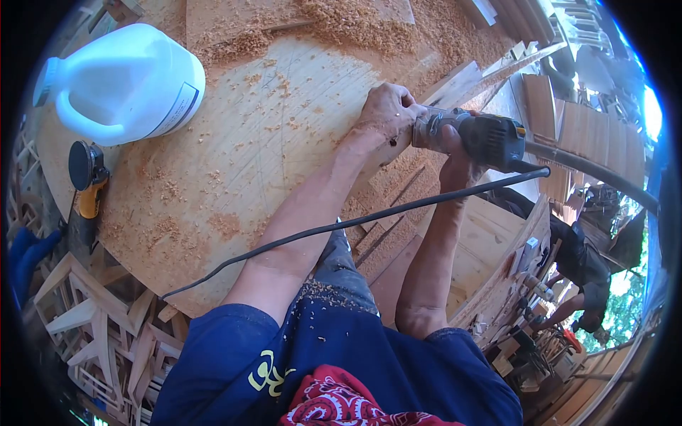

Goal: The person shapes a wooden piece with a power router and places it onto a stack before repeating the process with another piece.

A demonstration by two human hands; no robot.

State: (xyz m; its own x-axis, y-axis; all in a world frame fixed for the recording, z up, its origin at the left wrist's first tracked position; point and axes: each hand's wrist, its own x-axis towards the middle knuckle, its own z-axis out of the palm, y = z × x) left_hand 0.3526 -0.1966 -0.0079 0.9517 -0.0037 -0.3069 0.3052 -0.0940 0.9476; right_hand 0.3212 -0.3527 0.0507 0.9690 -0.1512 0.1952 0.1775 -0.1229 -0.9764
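My right hand (458, 162) wraps round a trim router (490, 138), a compact grey and black power tool lying sideways with its clear base toward the left. A black power cord (355, 221) runs from its rear across my forearms to the lower left. Just left of the base, my left hand (384, 115) is closed with curled fingers over a pale wooden piece (389, 152) at the table's edge. The router base sits right against this piece, and its contact point is partly hidden by my fingers.
A white plastic jug (128, 82) stands on the shaving-strewn wooden table (284, 153). A sander with a black round pad (87, 170) lies at the left edge. Wooden frames (96, 319) are stacked lower left. Another person (586, 266) bends over at the right.
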